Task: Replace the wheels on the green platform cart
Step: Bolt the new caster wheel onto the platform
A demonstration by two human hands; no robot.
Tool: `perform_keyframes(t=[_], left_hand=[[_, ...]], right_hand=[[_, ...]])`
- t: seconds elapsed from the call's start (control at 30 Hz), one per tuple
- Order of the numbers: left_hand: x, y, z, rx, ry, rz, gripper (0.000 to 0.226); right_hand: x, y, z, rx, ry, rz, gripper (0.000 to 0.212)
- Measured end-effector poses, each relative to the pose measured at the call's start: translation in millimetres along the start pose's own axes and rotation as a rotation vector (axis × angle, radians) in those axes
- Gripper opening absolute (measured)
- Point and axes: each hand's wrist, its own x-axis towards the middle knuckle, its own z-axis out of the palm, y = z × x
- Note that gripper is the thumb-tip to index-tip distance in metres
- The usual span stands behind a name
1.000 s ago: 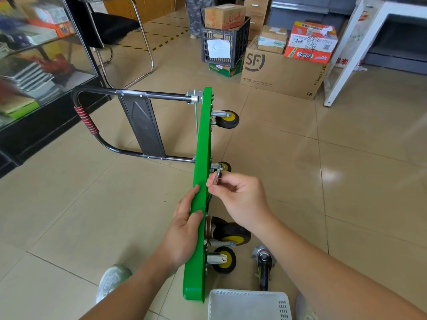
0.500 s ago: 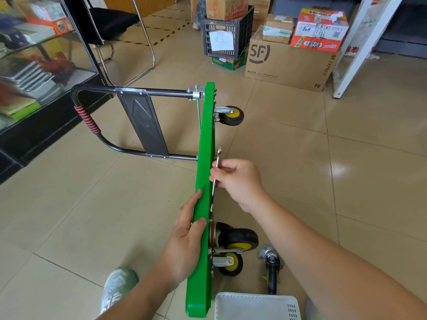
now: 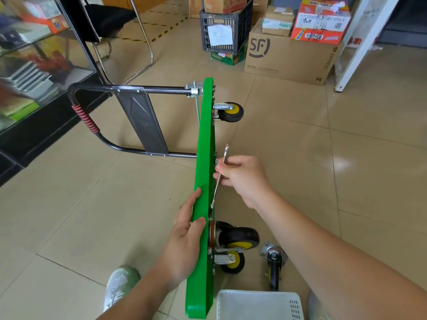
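Note:
The green platform cart (image 3: 204, 139) stands on its side edge on the tiled floor, its black handle (image 3: 92, 125) unfolded to the left. Yellow-hubbed black wheels stick out to the right: one far wheel (image 3: 230, 112), a large near caster (image 3: 239, 236) and a smaller wheel (image 3: 233, 262) below it. My left hand (image 3: 184, 236) grips the deck's top edge. My right hand (image 3: 242, 179) pinches a slim silver wrench (image 3: 220, 172) held against the cart's underside, its lower end near the caster mount.
A loose caster (image 3: 273, 264) lies on the floor right of the cart, beside a white plastic basket (image 3: 258, 303). My shoe (image 3: 120, 285) is at bottom left. A glass cabinet (image 3: 34, 65) stands left; a chair, crate (image 3: 225, 31) and cardboard boxes (image 3: 288, 56) are behind.
My right hand has swung the wrench from a bunched grip near the deck to upright along the underside. The view has shifted slightly closer. The left hand keeps its hold.

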Motion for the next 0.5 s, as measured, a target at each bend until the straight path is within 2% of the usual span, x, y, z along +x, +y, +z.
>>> perform_keyframes(t=[0.1, 0.27, 0.5], left_hand=[[0, -1, -1, -0.011, -0.007, 0.001, 0.058], [-2, 0, 0, -0.023, -0.011, 0.004, 0.056], [-4, 3, 0, -0.023, -0.006, -0.011, 0.055]], right_hand=[[-17, 7, -14, 0.055, 0.022, -0.069, 0.016], [-10, -1, -20, 0.12, 0.147, 0.001, 0.015], [-56, -16, -18, -0.03, -0.101, -0.37, 0.016]])
